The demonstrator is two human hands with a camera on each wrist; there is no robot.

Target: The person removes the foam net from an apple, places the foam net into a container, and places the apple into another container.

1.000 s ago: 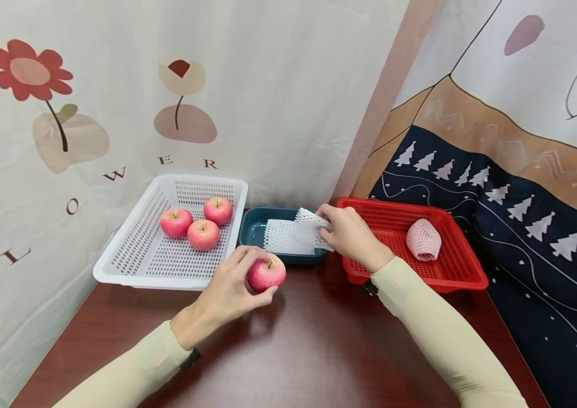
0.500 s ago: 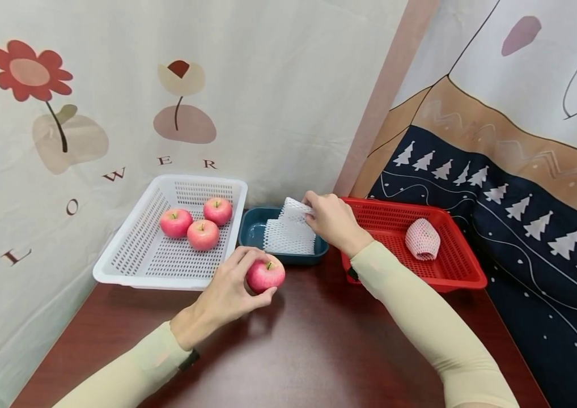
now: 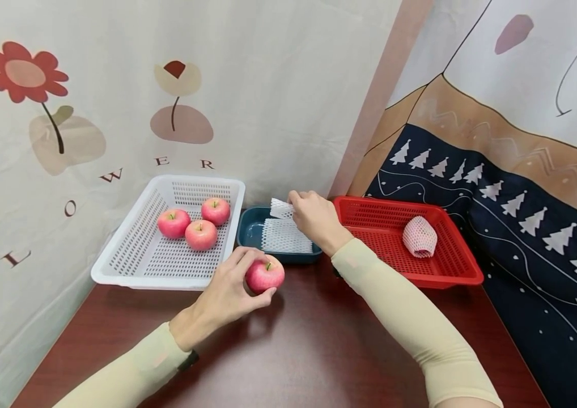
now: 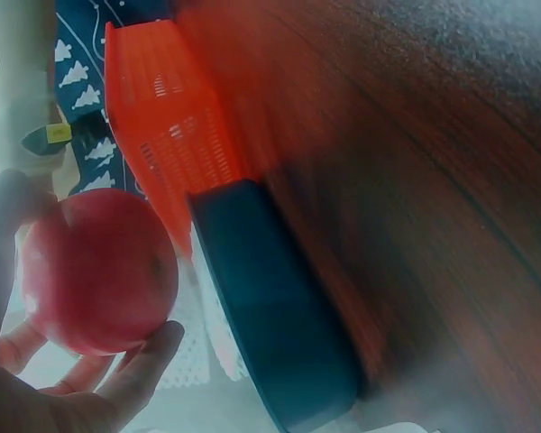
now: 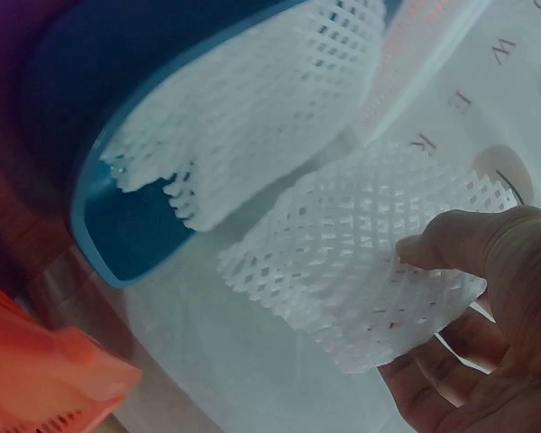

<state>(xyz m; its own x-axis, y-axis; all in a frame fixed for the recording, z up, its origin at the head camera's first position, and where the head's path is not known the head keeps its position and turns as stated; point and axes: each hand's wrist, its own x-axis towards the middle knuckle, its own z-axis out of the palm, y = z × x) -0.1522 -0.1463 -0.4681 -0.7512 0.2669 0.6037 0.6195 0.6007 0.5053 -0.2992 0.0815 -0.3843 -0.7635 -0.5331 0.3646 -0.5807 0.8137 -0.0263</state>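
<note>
My left hand [image 3: 229, 286] holds a red apple [image 3: 266, 274] above the table, thumb and fingers around its sides. In the left wrist view the same apple [image 4: 104, 271] fills the space between thumb and fingertips. My right hand [image 3: 319, 220] pinches a white foam net sleeve [image 3: 281, 208] over the back of the teal tray [image 3: 250, 231]. The right wrist view shows this sleeve [image 5: 343, 257] lying flat, with the thumb on its near face and fingers behind. More foam net sleeves [image 3: 285, 237] lie in the tray.
To the left stands a white slotted basket [image 3: 115, 258] with three apples [image 3: 200, 234]. A red basket [image 3: 370, 235] at right contains one apple in a foam net [image 3: 419, 237]. Patterned curtains [image 3: 278, 102] rise behind the dark brown table [image 3: 288, 351].
My right hand has moved left and slightly up with the foam net sleeve, from the tray's right side to over its back. The left hand and its apple have stayed nearly still.
</note>
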